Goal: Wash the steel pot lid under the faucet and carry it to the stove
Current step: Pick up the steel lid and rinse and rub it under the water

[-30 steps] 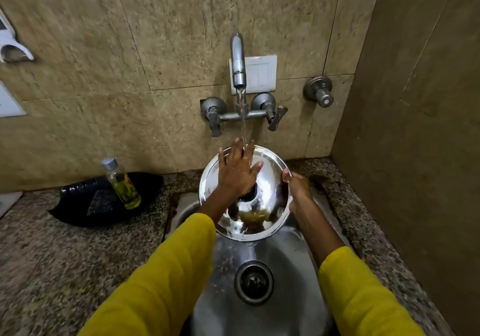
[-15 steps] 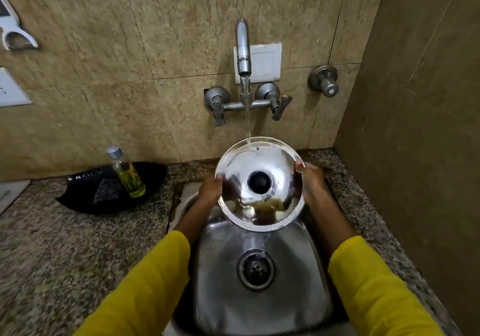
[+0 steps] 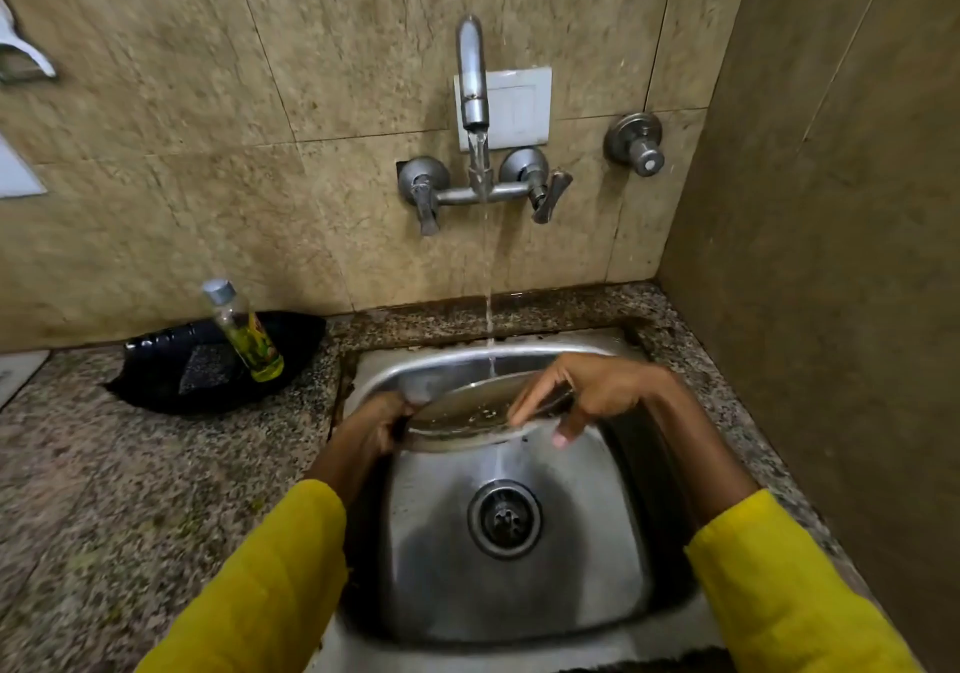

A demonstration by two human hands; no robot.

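The steel pot lid (image 3: 467,404) lies nearly flat over the back of the steel sink (image 3: 613,558), its hollow side up and wet. Water runs from the wall faucet (image 3: 472,74) onto the lid's far edge. My left hand (image 3: 376,425) grips the lid's left rim. My right hand (image 3: 587,394) holds the right rim, fingers spread over the top and thumb below. The lid's knob is hidden.
A black tray (image 3: 171,360) on the granite counter (image 3: 130,490) left of the sink holds a scrub pad (image 3: 202,373) and a bottle of yellow liquid (image 3: 247,332). Two faucet handles and a separate valve (image 3: 634,144) sit on the tiled wall. A side wall stands close on the right.
The lid was upright with its knob side facing me; it has tipped down to nearly flat and dropped lower into the sink. My right hand shifted onto the lid's top.
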